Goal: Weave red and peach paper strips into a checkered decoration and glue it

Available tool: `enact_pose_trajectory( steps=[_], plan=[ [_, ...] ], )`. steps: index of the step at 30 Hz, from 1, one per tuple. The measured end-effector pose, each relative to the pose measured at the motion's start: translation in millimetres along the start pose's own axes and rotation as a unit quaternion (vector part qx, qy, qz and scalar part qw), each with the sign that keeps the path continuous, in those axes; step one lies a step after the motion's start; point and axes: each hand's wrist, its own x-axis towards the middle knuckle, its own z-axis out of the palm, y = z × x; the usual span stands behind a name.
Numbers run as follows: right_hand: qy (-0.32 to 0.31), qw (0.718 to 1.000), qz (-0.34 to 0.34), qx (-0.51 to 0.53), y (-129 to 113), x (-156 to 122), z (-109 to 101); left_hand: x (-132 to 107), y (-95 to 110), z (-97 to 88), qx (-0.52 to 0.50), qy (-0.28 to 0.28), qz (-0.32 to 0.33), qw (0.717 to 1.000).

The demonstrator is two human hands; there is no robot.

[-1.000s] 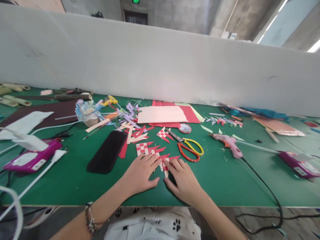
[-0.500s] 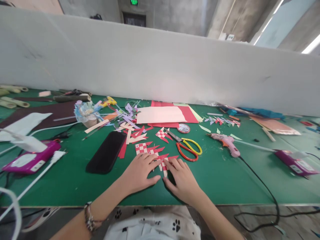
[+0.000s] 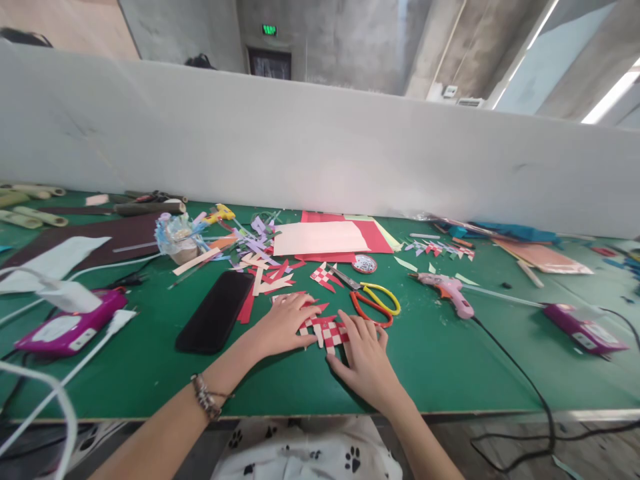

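Observation:
A red-and-cream checked piece woven from paper strips (image 3: 330, 335) lies on the green table between my hands. My left hand (image 3: 285, 325) lies open over red and cream paper pieces just left of it, hiding most of them. Its fingertips point toward the checked piece. My right hand (image 3: 366, 360) rests open on the right edge of that piece, fingers spread and thumb near its lower end. Beyond my hands lies a smaller woven paper piece (image 3: 323, 275). Scissors (image 3: 374, 300) with one red and one yellow handle sit close to my right fingers.
A black phone (image 3: 215, 312) lies left of my left hand. Loose paper strips (image 3: 263, 277), red and cream paper sheets (image 3: 320, 238) and a round tin (image 3: 365, 264) are farther back. A pink glue gun (image 3: 447, 290) with a cord lies right. Purple power strips (image 3: 75, 323) flank both sides.
My left hand has shifted left and away from me, and the hands are farther apart. More of the checked woven piece shows between them. The view has tilted up slightly.

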Motion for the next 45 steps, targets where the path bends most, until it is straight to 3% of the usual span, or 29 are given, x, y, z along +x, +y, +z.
enact_pose_trajectory(
  steps=[4, 11, 19, 21, 23, 25, 27, 31, 40, 45],
  plan=[
    [0.008, 0.999, 0.02, 0.024, 0.5, 0.4, -0.3, 5.5, 2.4, -1.3, -0.01, 0.003, -0.001, 1.0],
    [0.078, 0.982, 0.09, 0.144, 10.7, 2.9, 1.9, 5.4, 5.6, -8.1, -0.049, 0.046, -0.008, 0.998],
    [0.065, 0.944, 0.119, 0.3, 20.7, 14.9, -12.7, -1.6, 10.8, -21.5, -0.017, 0.108, 0.019, 0.994],
    [0.082, 0.919, 0.133, 0.361, 21.4, 19.0, -15.4, -3.8, 11.8, -24.7, -0.014, 0.114, 0.029, 0.993],
    [0.083, 0.87, 0.15, 0.462, 21.8, 23.0, -16.1, -6.1, 13.6, -28.4, -0.018, 0.124, 0.032, 0.992],
    [0.052, 0.813, 0.161, 0.558, 21.5, 26.7, -16.6, -7.8, 16.3, -32.4, -0.029, 0.133, 0.021, 0.99],
    [0.001, 0.782, 0.163, 0.602, 19.6, 30.2, -19.0, -8.5, 19.4, -36.5, -0.043, 0.141, -0.001, 0.989],
    [-0.075, 0.796, 0.137, 0.585, 10.3, 39.8, -33.1, -8.2, 23.3, -45.4, -0.083, 0.136, -0.049, 0.986],
    [-0.078, 0.87, -0.005, 0.487, 3.1, 61.0, -59.9, -8.1, 19.8, -62.3, -0.197, 0.068, -0.084, 0.975],
    [-0.059, 0.898, -0.061, 0.431, 2.9, 67.6, -66.8, -7.8, 21.0, -65.9, -0.213, 0.075, -0.115, 0.967]
  ],
)
